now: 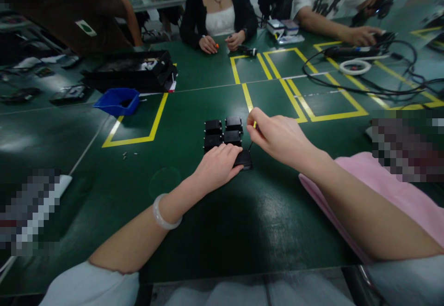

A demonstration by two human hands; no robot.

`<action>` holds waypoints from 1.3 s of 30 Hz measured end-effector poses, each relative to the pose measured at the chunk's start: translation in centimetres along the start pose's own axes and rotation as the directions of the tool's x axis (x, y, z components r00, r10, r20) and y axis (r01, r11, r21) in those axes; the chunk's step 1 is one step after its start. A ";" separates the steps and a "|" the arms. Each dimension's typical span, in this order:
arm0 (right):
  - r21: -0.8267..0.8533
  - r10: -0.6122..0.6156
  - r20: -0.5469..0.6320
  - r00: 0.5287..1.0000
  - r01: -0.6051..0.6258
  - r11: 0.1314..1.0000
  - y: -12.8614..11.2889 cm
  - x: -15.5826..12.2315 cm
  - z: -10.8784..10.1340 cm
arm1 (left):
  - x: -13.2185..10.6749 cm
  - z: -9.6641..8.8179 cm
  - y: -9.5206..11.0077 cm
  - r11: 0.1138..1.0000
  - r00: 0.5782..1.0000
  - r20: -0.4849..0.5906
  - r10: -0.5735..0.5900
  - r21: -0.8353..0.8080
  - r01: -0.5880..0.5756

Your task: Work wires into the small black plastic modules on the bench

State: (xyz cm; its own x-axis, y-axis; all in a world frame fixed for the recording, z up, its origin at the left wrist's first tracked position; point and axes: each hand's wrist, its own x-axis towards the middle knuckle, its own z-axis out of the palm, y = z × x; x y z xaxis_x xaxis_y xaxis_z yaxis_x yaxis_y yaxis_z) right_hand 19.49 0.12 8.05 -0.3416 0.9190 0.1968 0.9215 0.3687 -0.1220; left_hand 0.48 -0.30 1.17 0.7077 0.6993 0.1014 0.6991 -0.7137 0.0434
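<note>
Several small black box-shaped parts (223, 133) sit in a tight block on the green table (194, 213). My left hand (218, 166), with a pale bangle on its wrist, presses down closed on one more black part (243, 159) just in front of the block. My right hand (275, 135) hovers to the right of the block, thumb and forefinger pinched on a thin dark wire that runs down to that part.
A blue bin (117, 100) and a black tray (133, 69) stand at the back left. Yellow tape outlines (305, 88) mark the table. Black cables and a white ring (354, 67) lie at the back right. Other people sit across the table. Pink cloth (381, 190) lies at right.
</note>
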 end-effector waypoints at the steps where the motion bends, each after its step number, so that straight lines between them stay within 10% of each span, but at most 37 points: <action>1: -0.004 -0.003 0.006 1.000 0.003 1.000 0.0 0.0 0.0 | 0.0 0.0 0.0 1.000 1.000 -0.001 -0.001 0.003 0.001; 39: 0.023 -0.017 0.014 1.000 0.017 1.000 -0.2 -0.1 -0.1 | 0.1 0.1 0.0 1.000 1.000 -0.007 0.000 0.006 0.000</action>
State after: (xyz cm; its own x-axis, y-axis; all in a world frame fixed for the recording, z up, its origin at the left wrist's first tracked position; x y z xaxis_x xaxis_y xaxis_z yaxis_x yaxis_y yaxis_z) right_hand 19.32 -0.08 8.14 -0.3603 0.9144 0.1849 0.9110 0.3875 -0.1411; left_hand 0.55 -0.27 1.06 0.7073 0.6987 0.1080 0.6994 -0.7138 0.0377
